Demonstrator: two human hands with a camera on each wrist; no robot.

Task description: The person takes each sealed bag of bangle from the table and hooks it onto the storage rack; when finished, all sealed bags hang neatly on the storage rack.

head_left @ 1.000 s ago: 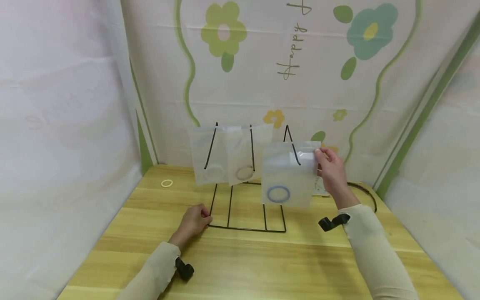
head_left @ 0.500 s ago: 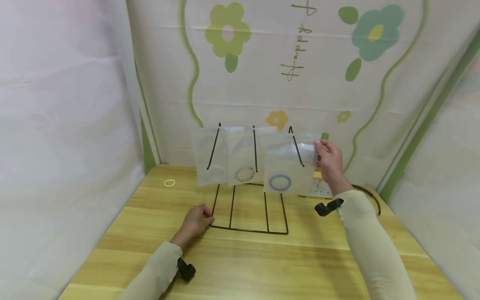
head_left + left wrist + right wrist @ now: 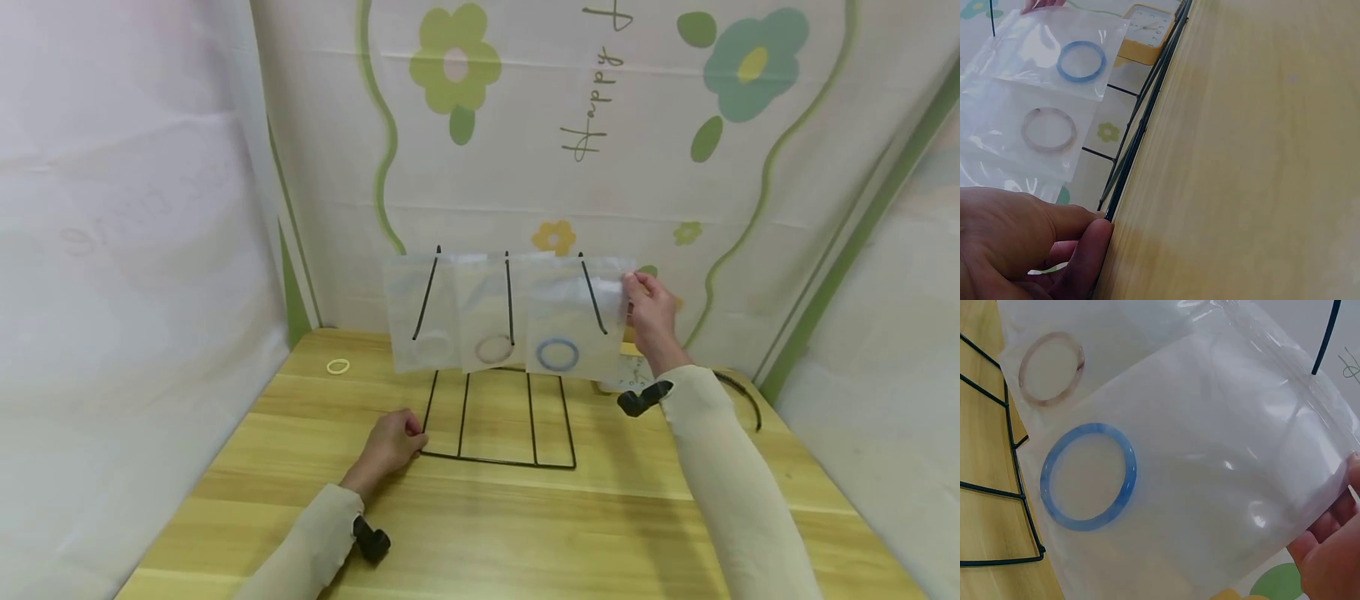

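My right hand (image 3: 651, 312) pinches the right edge of a clear plastic bag (image 3: 566, 304) that holds a blue bangle (image 3: 1130, 472). This bag hangs on the right prong of a black wire rack (image 3: 495, 461). On the middle prong is a second bag (image 3: 480, 308) with a brownish-pink bangle (image 3: 1027, 128). The left prong carries a third bag (image 3: 407, 312) with a pale ring inside. At the rack's front left corner, my left hand (image 3: 386, 446) pinches the base wire between thumb and fingers.
A pale yellow ring (image 3: 338, 372) lies on the wooden table at the back left. Behind the right-hand bag stands a yellow-framed clock (image 3: 1141, 51), partly covered. Further right lies a dark curved strand (image 3: 744, 400). Printed fabric walls (image 3: 510, 183) enclose the table.
The right hand has moved up and slightly left, bringing the blue bangle's bag back along its prong, level with the others. The left hand stays on the rack's corner.
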